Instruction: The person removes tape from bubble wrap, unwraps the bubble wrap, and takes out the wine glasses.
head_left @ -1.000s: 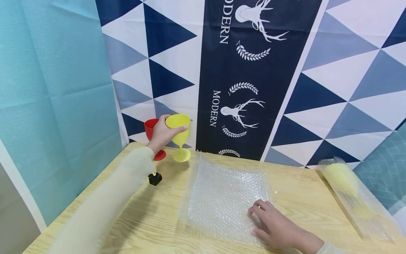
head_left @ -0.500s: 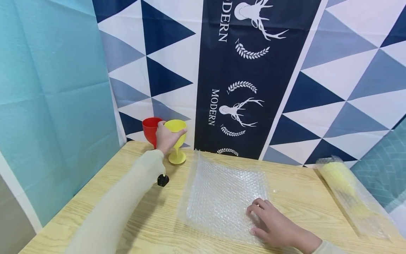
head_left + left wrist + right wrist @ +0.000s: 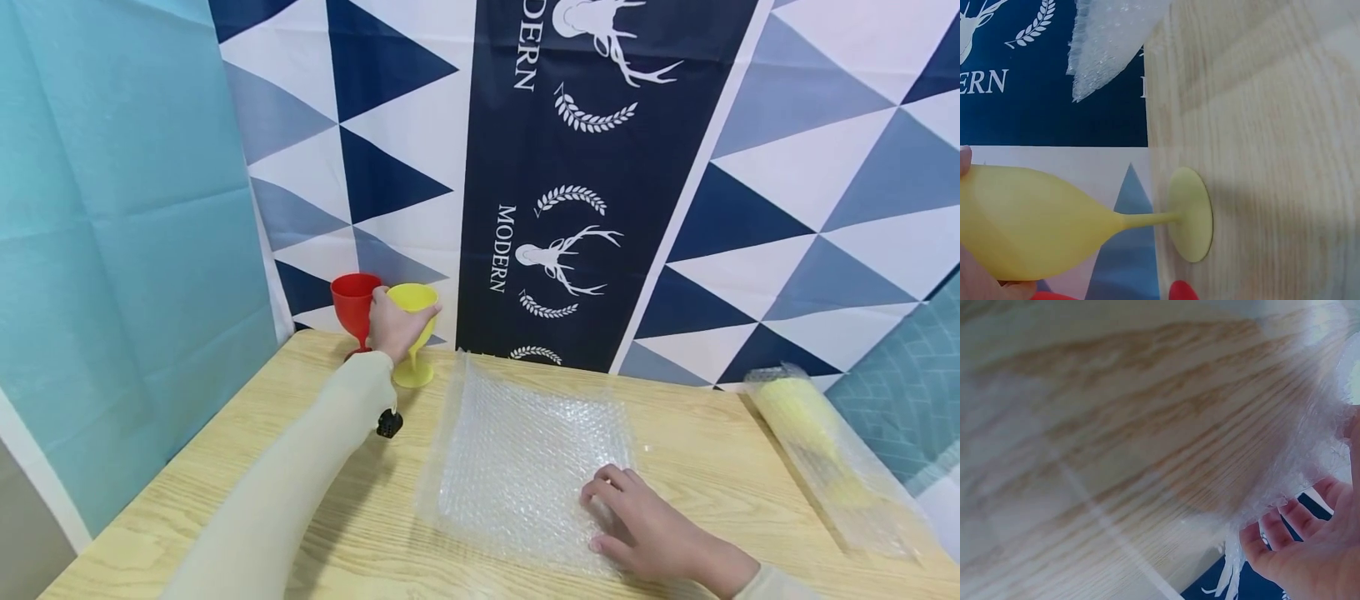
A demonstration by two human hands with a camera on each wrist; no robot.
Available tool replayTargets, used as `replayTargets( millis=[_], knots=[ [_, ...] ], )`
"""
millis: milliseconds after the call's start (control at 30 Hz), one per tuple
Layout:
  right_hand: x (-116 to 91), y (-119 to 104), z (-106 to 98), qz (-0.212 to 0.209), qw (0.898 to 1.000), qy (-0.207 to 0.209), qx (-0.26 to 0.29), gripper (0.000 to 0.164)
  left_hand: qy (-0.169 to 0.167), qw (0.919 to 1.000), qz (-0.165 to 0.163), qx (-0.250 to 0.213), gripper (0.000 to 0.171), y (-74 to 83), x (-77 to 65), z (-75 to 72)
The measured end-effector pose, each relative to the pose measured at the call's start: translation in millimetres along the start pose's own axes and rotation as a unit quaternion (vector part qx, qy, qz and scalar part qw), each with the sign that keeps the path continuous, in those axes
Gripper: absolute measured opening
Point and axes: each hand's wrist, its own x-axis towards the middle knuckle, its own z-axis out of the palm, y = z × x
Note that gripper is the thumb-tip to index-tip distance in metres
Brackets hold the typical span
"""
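In the head view my left hand (image 3: 397,329) grips the bowl of a yellow plastic goblet (image 3: 414,293), thumb along its near side. The goblet stands upright, its round foot on the table, as the left wrist view of the yellow goblet (image 3: 1054,219) also shows. Just left of it stands a red goblet (image 3: 356,302), partly hidden by my hand. My right hand (image 3: 645,525) rests at the right edge of a clear bubble wrap sheet (image 3: 525,467), fingers loosely bent, thumb apart. In the right wrist view its fingertips lie along the bubble wrap (image 3: 1297,469) edge.
At the right lies a yellow object rolled in bubble wrap (image 3: 817,442). The wood-grain table (image 3: 697,467) ends at a patterned cloth backdrop (image 3: 750,275), with a teal cloth (image 3: 127,250) on the left. A small black device (image 3: 389,423) hangs at my left wrist.
My left hand has brought the yellow goblet slightly lower and left, uncovering more of the red goblet. The right hand stays on the bubble wrap.
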Motion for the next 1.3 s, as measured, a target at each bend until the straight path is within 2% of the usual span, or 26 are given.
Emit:
replayTargets(
  millis=[300, 500, 767, 900, 1000, 1067, 1133, 1167, 1233, 1300],
  knots=[
    [0.3, -1.4, -2.2, 0.011, 1.0, -0.006, 0.003, 0.035, -0.006, 0.9995, -0.018, 0.024, 0.088, 4.7, 8.6, 4.0],
    [1.9, -3.0, -2.6, 0.015, 1.0, -0.012, 0.01, 0.035, -0.013, 0.999, -0.024, 0.036, 0.092, 5.4, 4.5, 1.0],
    [0.1, -2.2, -1.4, -0.006, 1.0, 0.006, -0.003, 0.033, -0.026, 0.9986, -0.023, 0.039, 0.098, 19.6, -20.4, -6.4],
    [-0.6, -2.1, -2.6, -0.002, 1.0, 0.003, -0.003, 0.034, -0.022, 0.9989, 0.021, 0.036, 0.094, 28.7, -42.1, -5.7],
    [-0.3, -2.2, -4.0, 0.003, 1.0, -0.003, -0.004, 0.034, -0.046, 0.9941, 0.067, 0.072, 0.09, 37.0, -62.3, -3.1],
    [0.2, -2.0, -4.9, 0.005, 1.0, -0.005, -0.005, 0.035, -0.085, 0.9852, 0.096, 0.114, 0.088, 43.4, -76.7, 0.1],
    [0.3, -1.2, -3.5, -0.008, 1.0, 0.008, -0.015, 0.034, -0.141, 0.9687, 0.124, 0.162, 0.085, 48.0, -90.8, 4.8],
    [0.4, -0.8, -2.6, -0.014, 1.0, 0.015, -0.019, 0.034, -0.171, 0.9561, 0.143, 0.19, 0.085, 49.5, -98.0, 7.2],
    [0.4, -0.1, 0.3, -0.03, 0.999, 0.033, -0.028, 0.033, -0.23, 0.9257, 0.175, 0.244, 0.084, 49.9, -112.4, 12.9],
    [0.5, 0.1, 3.7, -0.044, 0.997, 0.052, -0.037, 0.033, -0.277, 0.8884, 0.214, 0.298, 0.084, 47.9, -126.9, 17.0]
  ],
)
